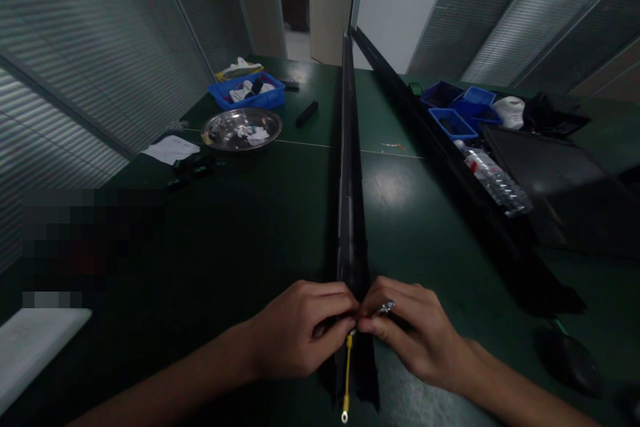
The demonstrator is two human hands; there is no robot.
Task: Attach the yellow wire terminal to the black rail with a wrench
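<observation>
A long black channel-shaped rail point(349, 213) runs away from me along the green table. My left hand point(310, 330) is closed over its near end, thumb and fingertips pinched at the top of a short yellow wire point(347, 370). The wire's free end carries a ring terminal point(345, 417) and points toward me. From the other side my right hand point(420, 330) is closed too, its fingertips meeting the left ones. A small silver metal piece point(385, 307) pokes out between its fingers; the rest of it is hidden. What lies exactly between the fingertips is covered.
A second black rail point(450, 167) lies to the right, beside a plastic bottle point(497, 180), blue bins point(453, 123) and a computer mouse point(570, 360). On the left are a steel dish point(210, 140), a blue tray point(273, 100) and a white box point(35, 347).
</observation>
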